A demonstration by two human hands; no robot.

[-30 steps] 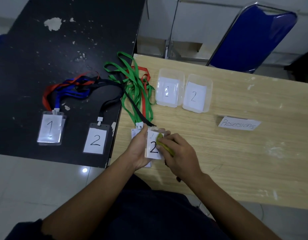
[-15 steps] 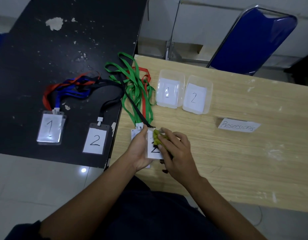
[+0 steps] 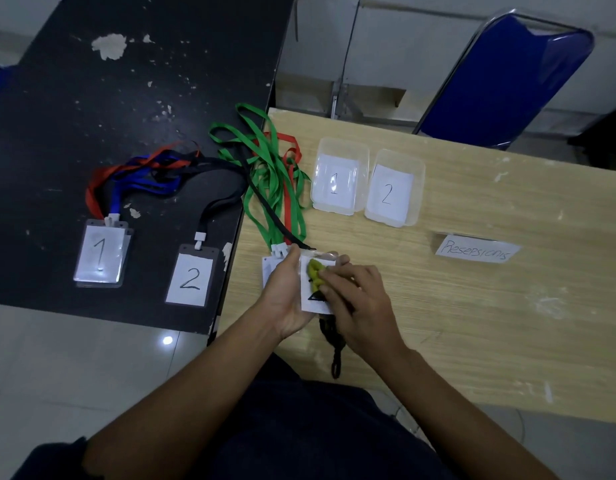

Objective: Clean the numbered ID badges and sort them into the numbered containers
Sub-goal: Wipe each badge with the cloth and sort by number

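You are looking down over two tables set edge to edge: a scuffed black table [image 3: 126,98] is lying to your left and a pale wooden table [image 3: 490,323] is stretching to your right, with a blue chair [image 3: 507,81] standing beyond its far edge. A tangle of green, red and black lanyards [image 3: 265,157] is spilling across the seam between them.

Two clear tubs are sitting just beside each other on the wood, container 1 [image 3: 341,144] on the left and container 2 [image 3: 400,155] on the right.

Your left hand [image 3: 286,296] is gripping the held badge [image 3: 313,303], marked 2, by its left edge over the near-left part of the wooden table, with the thumb lying up that edge and the fingers curling behind. Your right hand [image 3: 362,306] is bending its fingers around a cloth and pressing it onto the badge's face.

On the black table, a loose badge 1 [image 3: 100,252] and a loose badge 2 [image 3: 192,278] are lying flat, apart from each other. A hidden badge [image 3: 268,268] is peeking out beneath your left hand. A paper label [image 3: 476,251] is lying near container 2. The yellow-green cloth [image 3: 313,271] is bunching over part of the numeral.
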